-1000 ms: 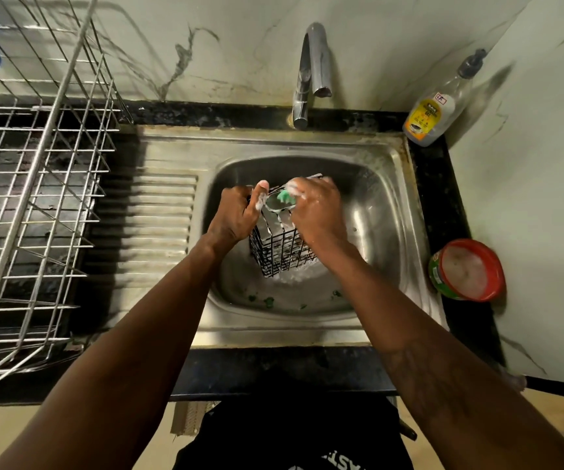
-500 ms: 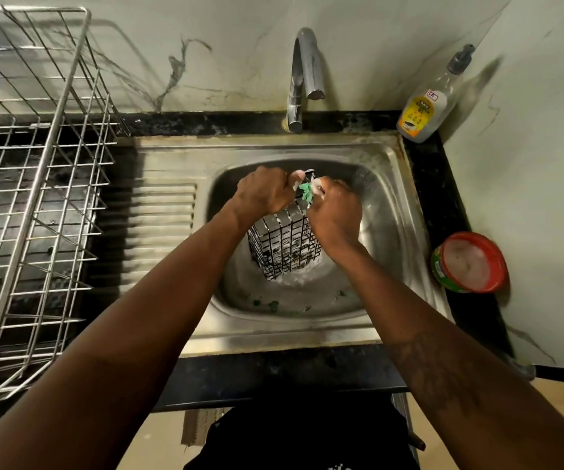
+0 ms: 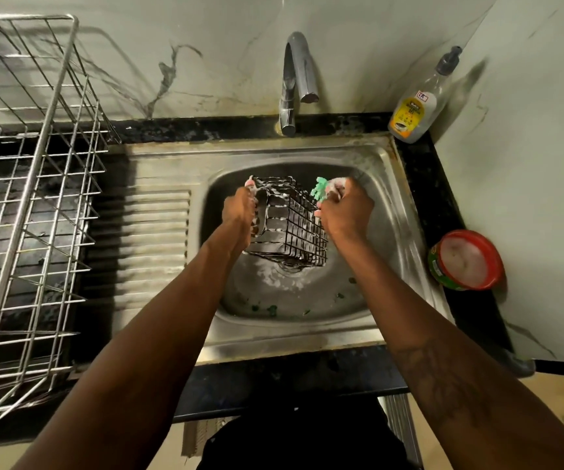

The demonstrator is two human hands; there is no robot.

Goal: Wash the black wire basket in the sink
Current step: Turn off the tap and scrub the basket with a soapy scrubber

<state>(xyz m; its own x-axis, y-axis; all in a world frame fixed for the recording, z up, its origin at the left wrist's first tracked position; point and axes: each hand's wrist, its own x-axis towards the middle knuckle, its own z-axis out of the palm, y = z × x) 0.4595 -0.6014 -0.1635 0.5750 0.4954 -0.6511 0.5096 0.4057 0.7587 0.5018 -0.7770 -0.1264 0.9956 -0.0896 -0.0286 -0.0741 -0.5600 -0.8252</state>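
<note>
The black wire basket [image 3: 292, 225] hangs tilted over the steel sink [image 3: 392, 205], streaked with white foam. My left hand [image 3: 239, 210] grips its left rim, fingers curled over the wire. My right hand [image 3: 346, 210] is at the basket's upper right corner and holds a soapy green scrubber [image 3: 319, 189] against the wire. Foam lies in the basin under the basket.
The tap [image 3: 295, 83] stands behind the basin, no water running. A soap bottle [image 3: 416, 106] stands at the back right corner, a red-rimmed tub [image 3: 465, 259] on the right counter. A large wire dish rack [image 3: 29, 205] fills the left. Green bits lie on the basin floor.
The basket has been turned so its side faces up. My hands have moved apart: the left to the left rim, the right with the scrubber to the right corner.
</note>
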